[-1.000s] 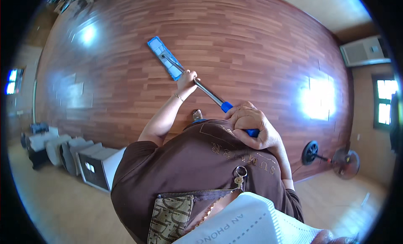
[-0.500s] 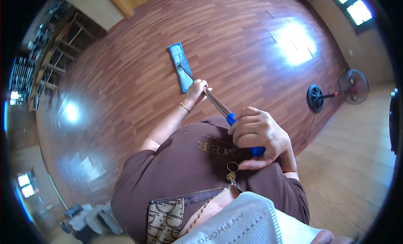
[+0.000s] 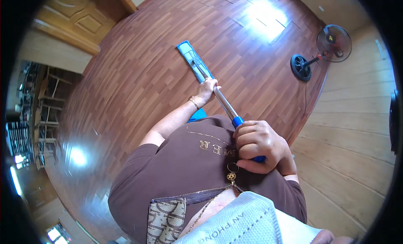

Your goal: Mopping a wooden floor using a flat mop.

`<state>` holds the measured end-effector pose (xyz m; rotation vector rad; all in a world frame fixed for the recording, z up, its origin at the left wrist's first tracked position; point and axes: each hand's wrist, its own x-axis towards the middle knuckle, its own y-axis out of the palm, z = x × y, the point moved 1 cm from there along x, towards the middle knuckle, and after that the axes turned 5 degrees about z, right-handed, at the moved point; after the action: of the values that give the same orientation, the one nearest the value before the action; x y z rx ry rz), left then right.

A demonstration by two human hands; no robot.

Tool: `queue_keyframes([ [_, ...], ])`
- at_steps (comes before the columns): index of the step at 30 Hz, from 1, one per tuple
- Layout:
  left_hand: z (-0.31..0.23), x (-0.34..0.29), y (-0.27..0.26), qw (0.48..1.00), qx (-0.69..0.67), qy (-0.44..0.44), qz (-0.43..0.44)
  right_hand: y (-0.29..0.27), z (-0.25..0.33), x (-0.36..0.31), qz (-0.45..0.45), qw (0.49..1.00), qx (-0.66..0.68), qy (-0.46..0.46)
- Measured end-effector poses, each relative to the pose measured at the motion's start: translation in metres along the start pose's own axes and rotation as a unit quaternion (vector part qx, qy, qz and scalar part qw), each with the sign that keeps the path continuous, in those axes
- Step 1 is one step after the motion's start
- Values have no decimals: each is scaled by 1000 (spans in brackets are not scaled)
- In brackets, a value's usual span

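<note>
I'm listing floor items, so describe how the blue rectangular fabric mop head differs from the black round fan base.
The blue fabric mop head is a long rectangle; the black fan base is a round disc. The left hand holds the mop head's silvery pole and the right hand its blue grip, while neither touches the fan base. The mop head lies ahead, the fan base farther right. Both rest on the brown plank-patterned floor.

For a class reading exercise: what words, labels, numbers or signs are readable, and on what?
Brown shirt: gold studded letters beside the right hand; wording withheld.
White mask: grey printed letters; wording withheld.
Beige flap: dark letter-like pattern, not transcribed.
Fan: yellow mark, too small to read.
</note>
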<state>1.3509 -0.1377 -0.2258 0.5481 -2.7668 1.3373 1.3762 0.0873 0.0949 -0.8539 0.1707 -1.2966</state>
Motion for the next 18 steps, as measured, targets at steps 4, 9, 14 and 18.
queue_keyframes([
  [4,6,-21,14,998,-5,53,21,68,17,-13,-77,994,-40,63],
  [9,8,-41,20,990,30,83,113,149,35,-11,-161,975,-84,125],
  [14,21,-33,33,969,48,192,150,211,24,8,-276,929,-138,204],
  [18,28,-16,52,935,100,242,239,251,5,24,-390,874,-152,245],
])
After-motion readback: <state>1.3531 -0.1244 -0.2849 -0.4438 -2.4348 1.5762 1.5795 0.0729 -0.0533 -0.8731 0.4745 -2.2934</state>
